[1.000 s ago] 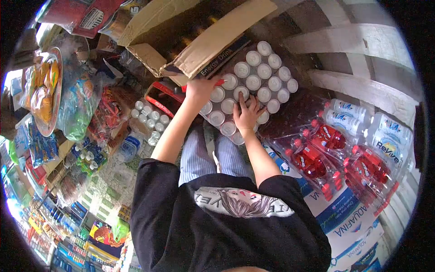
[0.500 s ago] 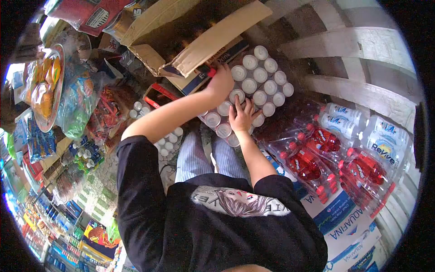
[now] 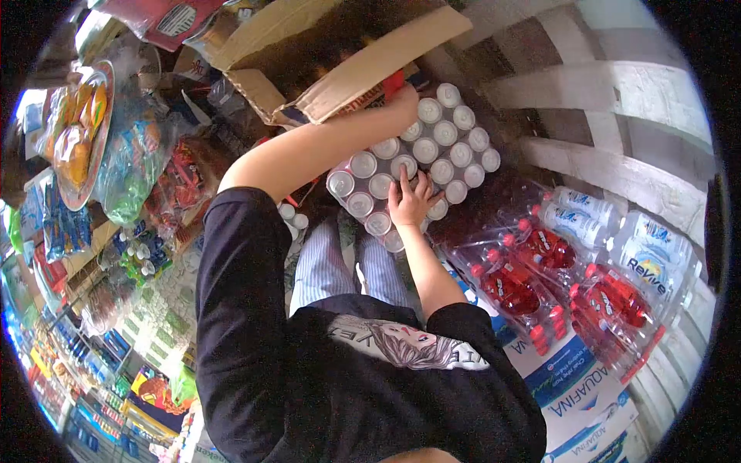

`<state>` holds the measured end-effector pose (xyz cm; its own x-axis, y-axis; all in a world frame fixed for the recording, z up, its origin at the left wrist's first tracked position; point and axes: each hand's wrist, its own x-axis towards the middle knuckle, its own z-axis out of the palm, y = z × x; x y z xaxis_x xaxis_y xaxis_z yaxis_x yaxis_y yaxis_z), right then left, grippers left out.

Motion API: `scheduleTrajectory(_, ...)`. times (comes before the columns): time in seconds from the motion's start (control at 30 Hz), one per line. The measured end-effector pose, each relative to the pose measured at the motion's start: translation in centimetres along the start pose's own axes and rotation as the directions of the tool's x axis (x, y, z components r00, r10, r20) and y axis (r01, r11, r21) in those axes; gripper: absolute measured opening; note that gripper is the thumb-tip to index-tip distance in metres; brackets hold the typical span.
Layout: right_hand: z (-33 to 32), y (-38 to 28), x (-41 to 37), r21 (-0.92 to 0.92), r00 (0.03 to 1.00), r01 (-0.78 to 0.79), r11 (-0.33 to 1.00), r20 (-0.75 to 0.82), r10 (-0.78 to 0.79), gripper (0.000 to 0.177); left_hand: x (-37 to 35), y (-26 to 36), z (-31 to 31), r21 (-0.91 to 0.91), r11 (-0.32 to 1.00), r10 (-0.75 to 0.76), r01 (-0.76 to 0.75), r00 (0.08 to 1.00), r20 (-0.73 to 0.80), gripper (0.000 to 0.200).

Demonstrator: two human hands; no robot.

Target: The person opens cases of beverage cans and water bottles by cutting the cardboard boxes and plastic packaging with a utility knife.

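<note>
My left hand [image 3: 404,105] reaches over the far left edge of a pack of cans [image 3: 446,133], beside the open cardboard box [image 3: 363,73]. Its fingers are partly hidden and look closed around a red object [image 3: 394,82] whose kind I cannot make out. My right hand [image 3: 411,202] lies palm down on the near side of the cans, fingers spread over the silver lids. The cans stand upright in tight rows, lids up.
To the right lie plastic-wrapped red drink bottles [image 3: 544,251] and Revive bottles [image 3: 652,251] on Aquafina cartons [image 3: 575,393]. More cans [image 3: 293,218] stand left of my legs. Bagged snacks [image 3: 139,170] and a plate of wrapped food [image 3: 81,139] are at the left.
My left hand has moved farther away and to the right along the pack's edge, with the red object. My right hand stays on the lids. The view has shifted slightly.
</note>
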<state>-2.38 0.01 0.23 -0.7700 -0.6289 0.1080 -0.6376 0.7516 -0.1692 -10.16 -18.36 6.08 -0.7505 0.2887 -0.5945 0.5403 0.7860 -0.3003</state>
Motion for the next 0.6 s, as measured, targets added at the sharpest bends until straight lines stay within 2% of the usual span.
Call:
scheduleTrajectory(0.07,0.1,-0.1,0.0,-0.009,1.000,0.007,1.000,0.008,-0.007,0.040,2.4,0.9,2.2,-0.151,0.983,-0.092,0.104,0.992,0.083,0.016)
scheduleTrajectory(0.1,0.3,-0.1,0.0,0.001,1.000,0.002,1.000,0.011,-0.002,0.040,1.9,0.7,1.4,-0.159,0.980,-0.103,0.117,0.991,0.090,0.016)
scheduleTrajectory(0.2,0.3,-0.1,-0.1,0.004,1.000,0.012,1.000,0.015,-0.012,0.041,-2.3,0.1,-4.0,-0.003,0.992,0.125,-0.127,0.964,0.234,0.025)
scheduleTrajectory(0.23,0.3,-0.2,-0.1,-0.008,1.000,0.003,1.000,0.025,-0.003,0.042,-3.4,0.1,-5.0,0.078,0.990,0.100,-0.121,0.967,0.233,0.029)
scheduleTrajectory(0.6,0.2,-0.2,-0.2,-0.041,0.999,-0.009,0.999,0.040,0.011,0.041,-0.7,-0.8,-1.8,0.038,0.996,0.064,-0.075,0.967,0.246,0.028)
